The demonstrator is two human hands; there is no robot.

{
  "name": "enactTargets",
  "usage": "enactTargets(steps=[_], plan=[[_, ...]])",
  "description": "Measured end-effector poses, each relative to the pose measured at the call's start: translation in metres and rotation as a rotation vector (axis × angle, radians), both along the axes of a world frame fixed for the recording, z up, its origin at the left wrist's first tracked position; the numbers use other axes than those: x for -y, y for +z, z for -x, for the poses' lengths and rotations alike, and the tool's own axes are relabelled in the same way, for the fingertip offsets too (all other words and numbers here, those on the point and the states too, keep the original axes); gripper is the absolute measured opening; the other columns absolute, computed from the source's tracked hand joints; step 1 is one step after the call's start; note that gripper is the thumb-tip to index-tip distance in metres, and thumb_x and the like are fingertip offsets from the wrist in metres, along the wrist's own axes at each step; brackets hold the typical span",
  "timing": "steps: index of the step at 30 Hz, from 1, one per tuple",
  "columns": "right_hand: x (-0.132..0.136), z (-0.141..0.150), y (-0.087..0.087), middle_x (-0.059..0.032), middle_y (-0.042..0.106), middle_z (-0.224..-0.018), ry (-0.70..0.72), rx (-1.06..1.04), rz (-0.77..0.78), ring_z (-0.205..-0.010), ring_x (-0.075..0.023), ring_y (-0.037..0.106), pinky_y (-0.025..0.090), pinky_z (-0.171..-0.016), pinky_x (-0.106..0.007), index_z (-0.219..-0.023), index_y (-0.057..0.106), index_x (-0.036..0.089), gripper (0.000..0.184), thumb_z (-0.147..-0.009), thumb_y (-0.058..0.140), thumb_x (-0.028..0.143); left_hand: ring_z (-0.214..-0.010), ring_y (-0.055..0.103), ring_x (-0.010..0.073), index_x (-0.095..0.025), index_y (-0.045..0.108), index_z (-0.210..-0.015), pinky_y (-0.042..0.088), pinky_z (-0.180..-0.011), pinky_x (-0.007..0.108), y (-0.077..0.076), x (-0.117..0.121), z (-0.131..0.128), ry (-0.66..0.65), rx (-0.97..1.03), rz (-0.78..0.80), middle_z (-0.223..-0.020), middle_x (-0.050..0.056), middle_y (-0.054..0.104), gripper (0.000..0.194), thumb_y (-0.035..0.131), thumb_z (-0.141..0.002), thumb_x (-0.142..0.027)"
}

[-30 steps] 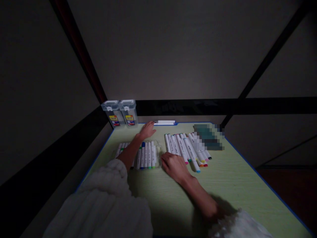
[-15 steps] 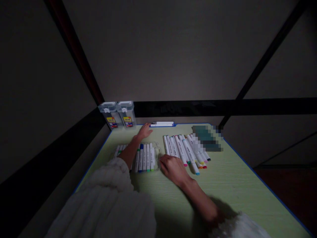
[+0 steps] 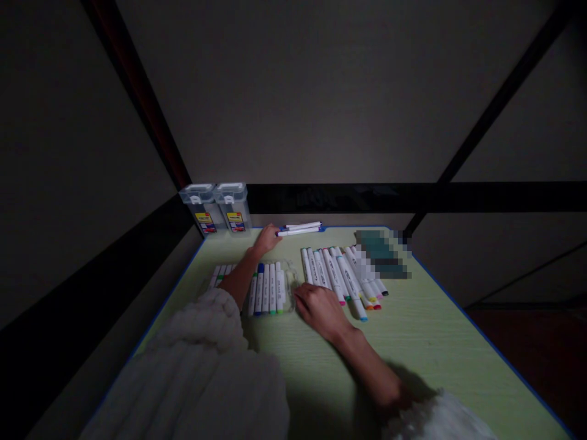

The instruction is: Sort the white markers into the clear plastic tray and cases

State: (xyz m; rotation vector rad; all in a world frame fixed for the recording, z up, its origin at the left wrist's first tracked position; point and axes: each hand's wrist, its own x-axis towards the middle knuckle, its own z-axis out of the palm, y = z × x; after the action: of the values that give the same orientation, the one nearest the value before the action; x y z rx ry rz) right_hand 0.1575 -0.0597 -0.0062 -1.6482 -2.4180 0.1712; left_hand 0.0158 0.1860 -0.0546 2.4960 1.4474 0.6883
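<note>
My left hand (image 3: 266, 238) reaches to the far edge of the table, its fingers closed on the left end of a white marker (image 3: 300, 231). A second white marker (image 3: 302, 225) lies just behind that one. My right hand (image 3: 321, 308) is curled, fingertips at the right edge of a clear plastic tray (image 3: 290, 293), seemingly gripping its rim. Inside the tray stand rows of white markers (image 3: 266, 290) with coloured ends; my left forearm hides part of them. Right of the tray, beyond my right hand, a loose group of white markers (image 3: 348, 278) lies on the table.
Two clear lidded boxes (image 3: 235, 208) with yellow labels stand at the far left corner. A dark green, partly blurred flat item (image 3: 383, 253) lies at the right. The pale green table (image 3: 413, 348) has a blue edge, and a wall rises behind it.
At the far edge, the nearer marker has turned slightly, its left end now at my left fingers and lower than its right end. My right hand stays at the tray edge.
</note>
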Motion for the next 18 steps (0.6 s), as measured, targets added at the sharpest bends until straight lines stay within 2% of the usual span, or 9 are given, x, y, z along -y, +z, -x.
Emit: enactTargets(steps=[6,18], plan=[[-0.001,0.001,0.001,-0.0049,0.061,-0.086,0.000,0.008,0.026,-0.077,-0.0145,0.058,0.034,-0.064,-0.024,-0.083,0.055,0.017,0.022,-0.088,0.034,0.019,-0.088,0.053,0.0198,-0.011,0.066,-0.088,0.040,-0.086,0.032,-0.001,0.006,-0.001,0.024,0.012,-0.006,-0.089,0.009,0.059,0.021,0.056,-0.072,-0.019],[-0.001,0.001,0.001,-0.0055,0.061,-0.087,0.008,0.015,0.035,-0.079,-0.0147,0.057,0.034,-0.066,-0.023,-0.083,0.056,0.017,0.021,-0.087,0.035,0.018,-0.085,0.054,0.0179,-0.014,0.066,-0.076,0.042,-0.082,0.031,0.006,0.020,0.004,0.021,0.017,0.008,-0.084,0.006,0.060,0.011,0.062,-0.067,-0.019]])
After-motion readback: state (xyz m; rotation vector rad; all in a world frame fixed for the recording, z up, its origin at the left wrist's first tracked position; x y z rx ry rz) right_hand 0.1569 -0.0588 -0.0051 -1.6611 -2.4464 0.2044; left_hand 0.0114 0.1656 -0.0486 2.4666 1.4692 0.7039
